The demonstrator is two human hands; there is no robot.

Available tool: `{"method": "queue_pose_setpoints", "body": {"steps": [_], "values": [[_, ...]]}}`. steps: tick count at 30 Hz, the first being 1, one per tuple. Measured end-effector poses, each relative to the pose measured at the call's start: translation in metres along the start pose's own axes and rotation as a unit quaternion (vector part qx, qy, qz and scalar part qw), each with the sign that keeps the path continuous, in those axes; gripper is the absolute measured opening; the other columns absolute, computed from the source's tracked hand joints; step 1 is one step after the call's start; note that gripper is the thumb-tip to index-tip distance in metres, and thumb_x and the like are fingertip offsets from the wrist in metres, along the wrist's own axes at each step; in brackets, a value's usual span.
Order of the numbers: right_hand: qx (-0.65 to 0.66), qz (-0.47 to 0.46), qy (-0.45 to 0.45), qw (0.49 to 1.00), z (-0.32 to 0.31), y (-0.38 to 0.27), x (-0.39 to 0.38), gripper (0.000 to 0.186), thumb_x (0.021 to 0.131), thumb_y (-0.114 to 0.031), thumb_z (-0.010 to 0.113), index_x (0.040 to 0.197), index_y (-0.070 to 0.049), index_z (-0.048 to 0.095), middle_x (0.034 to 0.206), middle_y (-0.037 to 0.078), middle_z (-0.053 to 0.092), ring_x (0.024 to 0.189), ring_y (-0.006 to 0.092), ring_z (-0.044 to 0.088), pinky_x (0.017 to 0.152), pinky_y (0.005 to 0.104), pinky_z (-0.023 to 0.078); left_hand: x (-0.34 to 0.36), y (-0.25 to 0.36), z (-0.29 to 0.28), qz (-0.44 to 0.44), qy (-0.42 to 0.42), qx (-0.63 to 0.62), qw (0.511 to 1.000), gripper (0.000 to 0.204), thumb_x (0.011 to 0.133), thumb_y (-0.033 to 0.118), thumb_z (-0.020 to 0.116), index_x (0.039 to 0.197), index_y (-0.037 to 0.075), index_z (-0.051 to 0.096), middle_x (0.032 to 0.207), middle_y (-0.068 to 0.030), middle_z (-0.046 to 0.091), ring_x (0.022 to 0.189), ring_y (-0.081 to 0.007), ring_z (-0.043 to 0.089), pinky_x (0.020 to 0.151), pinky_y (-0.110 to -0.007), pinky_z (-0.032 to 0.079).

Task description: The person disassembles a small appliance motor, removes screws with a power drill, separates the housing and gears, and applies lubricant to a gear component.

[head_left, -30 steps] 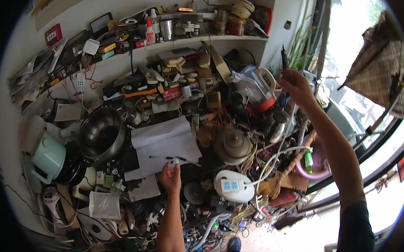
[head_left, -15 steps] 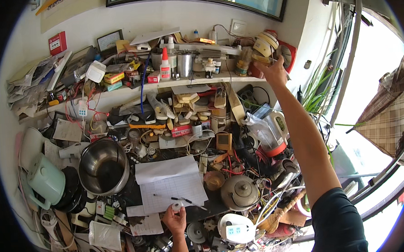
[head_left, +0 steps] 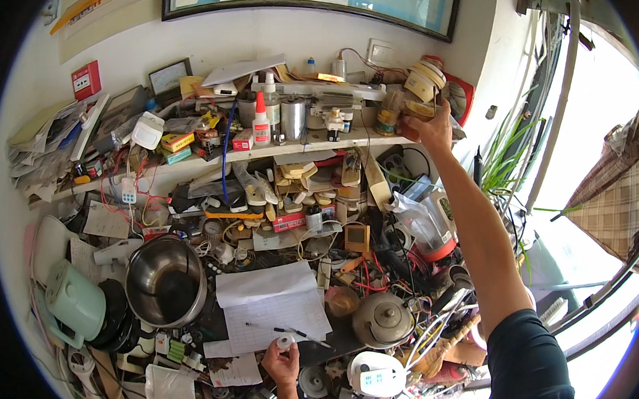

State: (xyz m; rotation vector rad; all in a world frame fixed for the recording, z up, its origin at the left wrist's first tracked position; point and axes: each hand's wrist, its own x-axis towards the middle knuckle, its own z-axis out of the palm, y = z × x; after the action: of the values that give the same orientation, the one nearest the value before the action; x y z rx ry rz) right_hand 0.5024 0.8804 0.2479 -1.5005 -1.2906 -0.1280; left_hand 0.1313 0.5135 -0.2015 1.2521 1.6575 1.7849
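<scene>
My left hand (head_left: 282,364) is at the front of the cluttered table, thumb and fingers closed on a small white round cap-like piece (head_left: 284,342). Just beyond it lies an open sheet of lined paper (head_left: 271,310) with a black pen (head_left: 298,334) across its lower part. My right hand (head_left: 430,129) is stretched up to the right end of the wall shelf. Its fingers are curled around a yellowish rounded thing (head_left: 419,110), mostly hidden and too small to name. A glass jar (head_left: 387,116) stands left of that hand, and stacked cream round parts (head_left: 424,80) sit above it.
On the shelf (head_left: 216,160) stand a white glue bottle with red cap (head_left: 260,122) and a metal cylinder (head_left: 293,119). A steel pot (head_left: 165,280), green kettle (head_left: 75,302), lidded grey pot (head_left: 383,319), clear blender jug (head_left: 426,226) and white plug unit (head_left: 376,376) crowd the table among cables.
The whole view has shifted slightly, with the shelf now lower in the picture. My right hand remains at the same spot on the shelf, and my left hand still holds the white piece.
</scene>
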Motion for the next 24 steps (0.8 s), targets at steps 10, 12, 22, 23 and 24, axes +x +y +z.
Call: {"method": "queue_pose_setpoints", "body": {"steps": [10, 12, 22, 23, 24], "values": [[0.148, -0.051, -0.076, 0.985, -0.107, 0.003, -0.167, 0.111, 0.072, -0.027, 0.096, 0.158, 0.003, 0.033, 0.133, 0.027, 0.066, 0.123, 0.0335, 0.068, 0.104, 0.0419, 0.055, 0.003, -0.021, -0.007, 0.088, 0.002, 0.001, 0.996, 0.032, 0.091, 0.021, 0.084, 0.11, -0.002, 0.072, 0.087, -0.0121, 0.077, 0.076, -0.0186, 0.073, 0.07, -0.033, 0.057], [0.178, -0.014, -0.124, 0.976, -0.146, -0.007, -0.234, 0.111, 0.072, -0.02, 0.097, 0.158, 0.005, 0.031, 0.132, 0.028, 0.065, 0.122, 0.0325, 0.068, 0.104, 0.0413, 0.056, -0.006, -0.035, -0.002, 0.025, -0.014, -0.028, 0.999, 0.029, 0.091, 0.019, 0.084, 0.11, 0.0, 0.073, 0.087, -0.0103, 0.077, 0.075, -0.0196, 0.073, 0.07, -0.033, 0.057], [-0.014, 0.104, -0.32, 0.942, -0.151, -0.079, -0.453, 0.121, 0.062, -0.041, 0.1, 0.153, 0.006, 0.037, 0.131, 0.03, 0.068, 0.12, 0.0391, 0.07, 0.104, 0.0427, 0.054, 0.016, -0.038, -0.04, -0.024, -0.113, 0.023, 0.993, 0.036, 0.101, 0.035, 0.076, 0.109, 0.001, 0.073, 0.087, -0.0101, 0.078, 0.08, -0.0139, 0.073, 0.061, -0.031, 0.052], [-0.043, 0.145, -0.319, 0.936, -0.149, -0.063, -0.462, 0.122, 0.06, -0.041, 0.102, 0.152, 0.008, 0.039, 0.132, 0.03, 0.067, 0.121, 0.037, 0.068, 0.106, 0.0397, 0.053, -0.003, 0.004, -0.035, -0.113, -0.137, -0.121, 0.977, 0.037, 0.105, 0.034, 0.071, 0.116, -0.001, 0.071, 0.103, -0.0119, 0.079, 0.091, -0.0154, 0.075, 0.061, -0.029, 0.052], [-0.05, 0.154, -0.314, 0.936, -0.154, -0.056, -0.481, 0.121, 0.061, -0.045, 0.1, 0.151, 0.008, 0.038, 0.133, 0.03, 0.067, 0.123, 0.0392, 0.068, 0.106, 0.0417, 0.052, -0.02, 0.033, -0.046, -0.13, -0.13, -0.178, 0.967, 0.039, 0.105, 0.034, 0.07, 0.12, -0.002, 0.069, 0.11, -0.0126, 0.078, 0.095, -0.0164, 0.075, 0.061, -0.028, 0.053]]}}
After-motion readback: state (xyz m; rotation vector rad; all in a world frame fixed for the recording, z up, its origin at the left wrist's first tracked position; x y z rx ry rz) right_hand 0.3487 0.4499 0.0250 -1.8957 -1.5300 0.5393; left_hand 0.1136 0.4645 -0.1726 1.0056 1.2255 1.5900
